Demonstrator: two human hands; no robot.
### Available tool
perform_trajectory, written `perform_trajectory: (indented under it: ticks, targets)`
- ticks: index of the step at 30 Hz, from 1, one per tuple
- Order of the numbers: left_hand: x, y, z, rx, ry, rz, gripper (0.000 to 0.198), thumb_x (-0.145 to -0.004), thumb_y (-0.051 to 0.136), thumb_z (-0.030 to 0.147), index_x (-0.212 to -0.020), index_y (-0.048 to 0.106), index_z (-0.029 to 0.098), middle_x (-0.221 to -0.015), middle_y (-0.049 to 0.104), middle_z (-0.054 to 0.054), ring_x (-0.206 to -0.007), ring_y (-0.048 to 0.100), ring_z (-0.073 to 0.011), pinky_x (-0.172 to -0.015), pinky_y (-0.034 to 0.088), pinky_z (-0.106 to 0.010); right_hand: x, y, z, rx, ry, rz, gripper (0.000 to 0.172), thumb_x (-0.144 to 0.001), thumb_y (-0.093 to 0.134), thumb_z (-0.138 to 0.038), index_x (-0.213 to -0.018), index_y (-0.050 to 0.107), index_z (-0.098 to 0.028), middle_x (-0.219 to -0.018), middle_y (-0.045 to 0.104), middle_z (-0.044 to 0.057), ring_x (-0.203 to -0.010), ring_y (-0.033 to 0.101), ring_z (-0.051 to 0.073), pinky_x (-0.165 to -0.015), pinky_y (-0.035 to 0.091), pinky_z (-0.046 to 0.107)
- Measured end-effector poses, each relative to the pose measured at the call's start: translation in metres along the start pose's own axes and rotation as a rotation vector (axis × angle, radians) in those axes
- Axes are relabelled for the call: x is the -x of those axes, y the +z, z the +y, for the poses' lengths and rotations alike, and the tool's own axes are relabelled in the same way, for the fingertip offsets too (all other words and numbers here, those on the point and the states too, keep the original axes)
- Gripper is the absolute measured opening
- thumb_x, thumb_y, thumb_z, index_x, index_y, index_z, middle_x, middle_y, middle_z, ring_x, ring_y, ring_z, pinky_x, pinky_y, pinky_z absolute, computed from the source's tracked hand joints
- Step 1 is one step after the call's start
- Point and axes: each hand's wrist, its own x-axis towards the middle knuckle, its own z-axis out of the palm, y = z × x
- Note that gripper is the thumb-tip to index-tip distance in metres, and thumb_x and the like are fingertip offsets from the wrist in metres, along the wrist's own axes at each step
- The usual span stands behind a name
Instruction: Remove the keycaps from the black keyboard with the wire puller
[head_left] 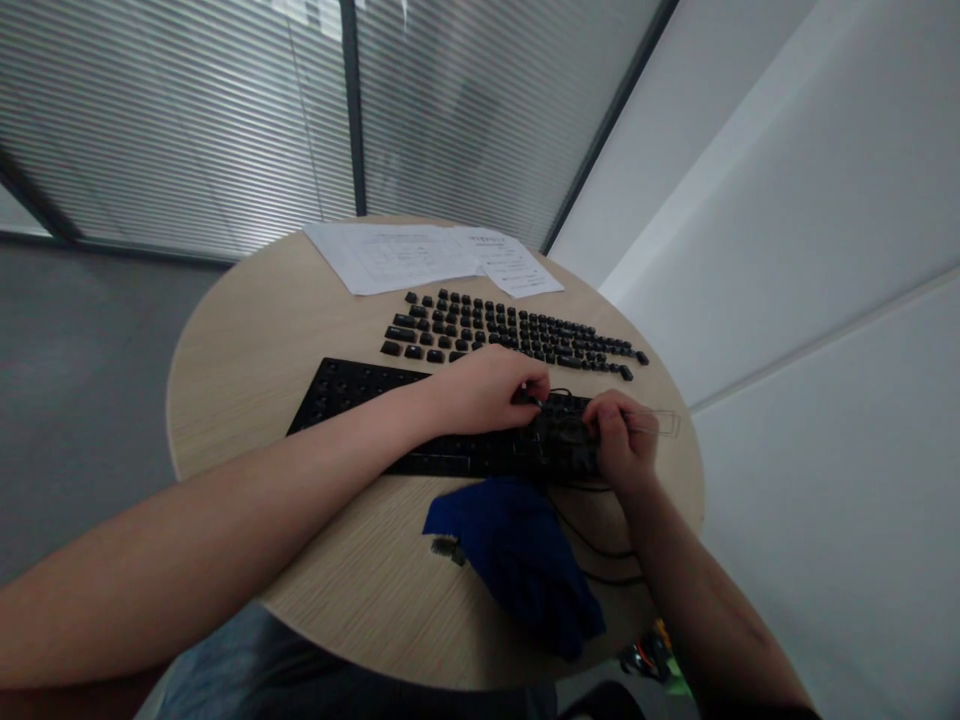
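A black keyboard base [442,455], its keycaps off at least on the left part, lies across the round table. My left hand [499,388] is over its right half, thumb and fingers pinched together on something small and dark that I cannot make out. At the keyboard's right end my right hand [624,432] is closed around a thin wire tool [664,423], whose loop sticks out to the right. Loose black keycaps [465,325] are laid out in rows behind the keyboard.
White printed papers [405,257] lie at the back of the wooden table [225,370]. A blue cloth [517,560] sits in front of the keyboard, with a small brush [448,549] beside it. Black cables [592,540] run on the right.
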Motion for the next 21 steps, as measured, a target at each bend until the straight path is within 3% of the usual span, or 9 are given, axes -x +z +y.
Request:
perform_trajectory:
  ticks: [4,7,13,21]
  targets:
    - [0.001,-0.002,0.000,0.043,-0.034,0.048,0.008,-0.085,0.072,0.020,-0.093,0.071,0.020,-0.084,0.073,0.002,-0.075,0.067,-0.0135,-0.071,0.046,-0.026,-0.006,-0.003,0.006,0.103,-0.030,0.068,0.047,-0.109,0.037,-0.035,-0.076,0.069,-0.023,-0.073,0.066,0.003,-0.072,0.061,0.021,-0.072,0.049,0.036]
    - [0.001,-0.002,0.002,0.097,-0.064,0.070,0.011,-0.085,0.074,0.021,-0.094,0.069,0.019,-0.084,0.073,0.002,-0.075,0.068,-0.0131,-0.072,0.048,-0.025,-0.011,-0.003,0.005,0.185,-0.104,0.028,0.040,-0.109,0.037,-0.034,-0.091,0.071,-0.024,-0.091,0.070,0.007,-0.092,0.064,0.025,-0.087,0.050,0.042]
    - [0.002,0.001,0.003,0.189,-0.057,0.114,0.009,-0.085,0.073,0.020,-0.091,0.067,0.020,-0.083,0.073,0.003,-0.076,0.069,-0.0124,-0.075,0.050,-0.024,-0.009,0.004,-0.002,0.205,-0.129,-0.157,0.019,-0.103,0.052,-0.028,-0.107,0.071,-0.026,-0.092,0.073,0.005,-0.084,0.068,0.023,-0.077,0.053,0.037]
    - [0.002,0.004,0.001,0.150,-0.051,0.103,0.007,-0.084,0.072,0.014,-0.086,0.067,0.019,-0.079,0.071,0.003,-0.072,0.067,-0.0123,-0.071,0.047,-0.023,-0.013,0.006,-0.006,0.232,-0.177,-0.181,0.010,-0.095,0.068,-0.028,-0.104,0.074,-0.025,-0.073,0.065,-0.001,-0.068,0.061,0.018,-0.066,0.048,0.031]
